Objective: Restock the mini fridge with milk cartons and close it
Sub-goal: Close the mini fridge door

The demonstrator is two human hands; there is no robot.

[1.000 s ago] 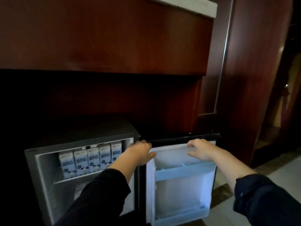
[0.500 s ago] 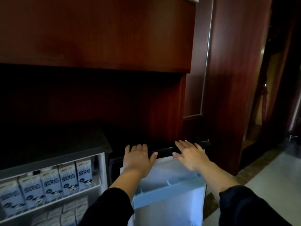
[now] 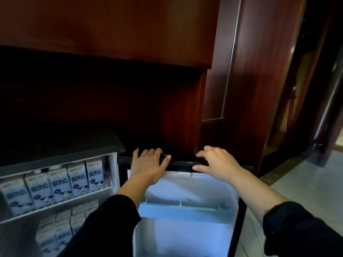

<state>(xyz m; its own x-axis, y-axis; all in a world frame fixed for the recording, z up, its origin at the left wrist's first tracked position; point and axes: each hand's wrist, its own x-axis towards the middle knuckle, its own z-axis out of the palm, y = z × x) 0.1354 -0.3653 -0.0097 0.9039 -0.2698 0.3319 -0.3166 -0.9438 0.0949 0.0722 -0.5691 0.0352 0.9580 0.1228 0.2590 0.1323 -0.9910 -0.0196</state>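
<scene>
Head view. The mini fridge [image 3: 61, 159] occupies the lower left of the frame. Its fridge door [image 3: 185, 184] stands open at lower centre, white inner lining toward the camera. Left hand [image 3: 148, 166]: grip closed over the door's black top edge, fingers bent over the far side, thumb spread along the edge. Right hand [image 3: 219, 164], further right on the same edge: grip clamped on it, arched fingers on top, thumb against the near face. Milk cartons [image 3: 74, 180] stand upright in a row on the upper shelf [image 3: 55, 205] inside the fridge; further cartons, blurred, sit below. A door shelf [image 3: 185, 208] crosses the lining. Wooden cabinet [image 3: 111, 25] fills the upper frame; pale floor [image 3: 306, 182] at right
</scene>
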